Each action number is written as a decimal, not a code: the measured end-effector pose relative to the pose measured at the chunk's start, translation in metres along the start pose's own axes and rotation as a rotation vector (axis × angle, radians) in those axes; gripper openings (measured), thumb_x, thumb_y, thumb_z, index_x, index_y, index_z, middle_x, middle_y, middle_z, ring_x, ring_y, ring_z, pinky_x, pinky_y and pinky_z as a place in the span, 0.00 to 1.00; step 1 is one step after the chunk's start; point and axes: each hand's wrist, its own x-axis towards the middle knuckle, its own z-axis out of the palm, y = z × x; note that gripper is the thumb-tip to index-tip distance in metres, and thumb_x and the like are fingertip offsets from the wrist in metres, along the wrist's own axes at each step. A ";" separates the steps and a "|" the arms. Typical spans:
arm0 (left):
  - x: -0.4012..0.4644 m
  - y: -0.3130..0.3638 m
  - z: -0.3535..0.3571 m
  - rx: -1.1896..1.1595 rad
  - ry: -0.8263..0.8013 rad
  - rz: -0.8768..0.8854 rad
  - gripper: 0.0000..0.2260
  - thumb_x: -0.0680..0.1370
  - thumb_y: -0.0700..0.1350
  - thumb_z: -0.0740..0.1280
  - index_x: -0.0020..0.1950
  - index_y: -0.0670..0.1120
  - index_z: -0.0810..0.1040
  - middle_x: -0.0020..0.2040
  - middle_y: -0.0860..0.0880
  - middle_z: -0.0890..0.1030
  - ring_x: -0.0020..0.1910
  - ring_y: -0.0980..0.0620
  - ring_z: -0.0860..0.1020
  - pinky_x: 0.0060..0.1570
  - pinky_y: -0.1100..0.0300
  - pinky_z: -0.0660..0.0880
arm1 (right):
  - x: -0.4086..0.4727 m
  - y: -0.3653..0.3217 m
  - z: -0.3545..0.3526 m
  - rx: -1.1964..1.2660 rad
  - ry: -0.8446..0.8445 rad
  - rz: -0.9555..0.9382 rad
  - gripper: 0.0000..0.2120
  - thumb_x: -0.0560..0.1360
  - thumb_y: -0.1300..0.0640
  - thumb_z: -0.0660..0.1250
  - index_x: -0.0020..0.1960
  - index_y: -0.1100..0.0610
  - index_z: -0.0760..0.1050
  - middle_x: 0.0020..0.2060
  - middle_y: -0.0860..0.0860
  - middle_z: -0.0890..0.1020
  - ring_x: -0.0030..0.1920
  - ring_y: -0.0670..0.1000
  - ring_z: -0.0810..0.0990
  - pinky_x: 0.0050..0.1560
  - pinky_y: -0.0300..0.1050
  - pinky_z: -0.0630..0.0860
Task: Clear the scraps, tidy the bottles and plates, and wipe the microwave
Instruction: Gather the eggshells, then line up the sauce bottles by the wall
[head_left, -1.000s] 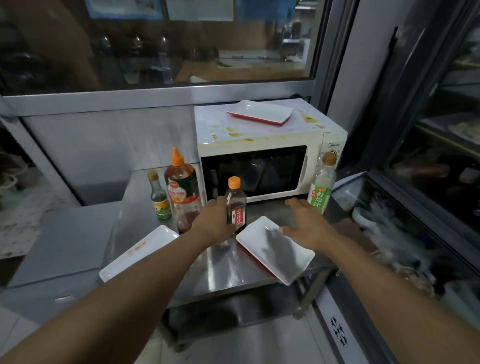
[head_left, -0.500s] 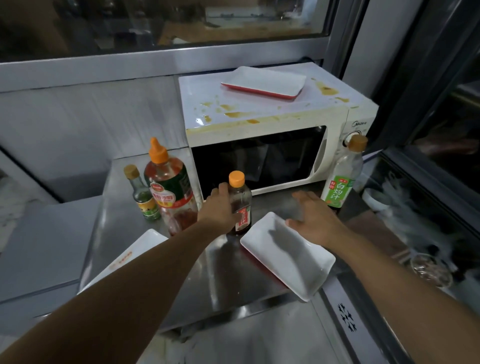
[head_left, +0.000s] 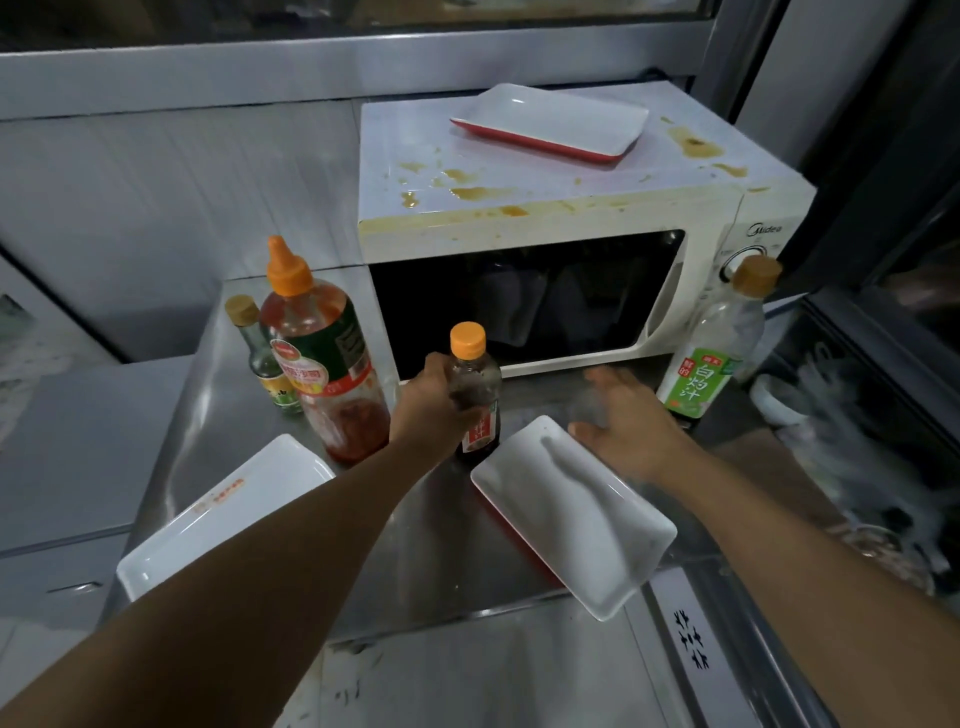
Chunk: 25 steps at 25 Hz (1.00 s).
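- A white plate (head_left: 228, 512) lay at the left front edge of the steel counter (head_left: 218, 374).
- A small green-labelled bottle (head_left: 262, 358) and a large sauce bottle (head_left: 324, 358) stood upright, touching.
- The left hand (head_left: 428, 410), arm outstretched, gripped a dark orange-capped bottle (head_left: 475, 387) by its left side.
- The right hand (head_left: 626, 423) hovered palm-down, fingers straight, holding nothing, over the far corner of a second plate (head_left: 576, 517).
- The stained microwave (head_left: 545, 218) carried a third plate (head_left: 550, 124); a white-labelled bottle (head_left: 719, 353) stood before its right end.

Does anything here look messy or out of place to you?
Yes. Brownish sauce stains spatter the microwave top, near a red-bottomed plate left up there. On the steel table, another plate sits askew, its corner hanging past the front edge.
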 end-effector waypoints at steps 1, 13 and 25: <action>0.001 0.000 -0.001 0.017 0.000 0.004 0.23 0.70 0.45 0.74 0.60 0.46 0.67 0.54 0.46 0.78 0.52 0.45 0.78 0.53 0.48 0.77 | 0.001 0.001 0.001 -0.006 -0.006 0.000 0.28 0.73 0.49 0.68 0.69 0.58 0.66 0.67 0.56 0.70 0.66 0.57 0.69 0.64 0.49 0.68; 0.009 0.046 -0.002 0.116 0.047 0.039 0.25 0.68 0.49 0.75 0.60 0.50 0.66 0.53 0.49 0.79 0.51 0.46 0.79 0.49 0.47 0.79 | -0.021 0.041 -0.036 0.115 0.205 0.179 0.28 0.72 0.52 0.71 0.67 0.59 0.67 0.62 0.58 0.74 0.61 0.58 0.73 0.58 0.49 0.73; 0.026 0.135 0.040 0.114 0.032 0.205 0.27 0.66 0.54 0.75 0.60 0.51 0.67 0.50 0.51 0.80 0.47 0.49 0.79 0.47 0.50 0.79 | 0.001 0.107 -0.066 0.293 0.502 0.370 0.34 0.67 0.57 0.75 0.67 0.61 0.63 0.64 0.58 0.67 0.66 0.57 0.66 0.63 0.47 0.66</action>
